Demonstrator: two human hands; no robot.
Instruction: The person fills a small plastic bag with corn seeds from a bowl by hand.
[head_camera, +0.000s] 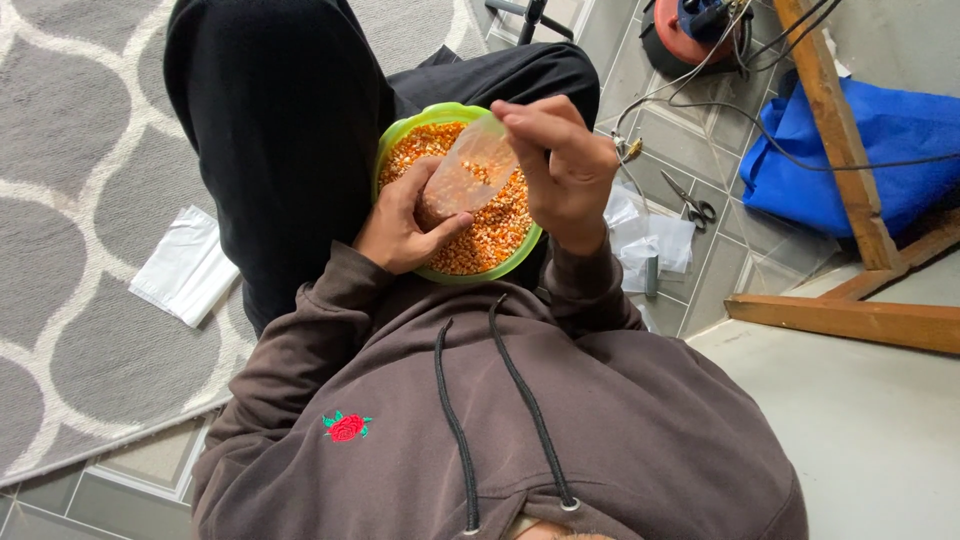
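The green plastic bowl (400, 140) of orange-yellow kernels (495, 225) sits on the lap, partly hidden by both hands; the left hand (400, 225) cups a clear, soft plastic bag (470, 175) from below, the right hand (565, 165) pinches its hazy top edge

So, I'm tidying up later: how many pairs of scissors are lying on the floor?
1. The pair of scissors lies on the grey tiles to the person's right, beside the clear plastic bags. Others may be hidden.

Clear plastic bag (470, 175) of orange kernels, tilted over kernel-filled green bowl (400, 140)
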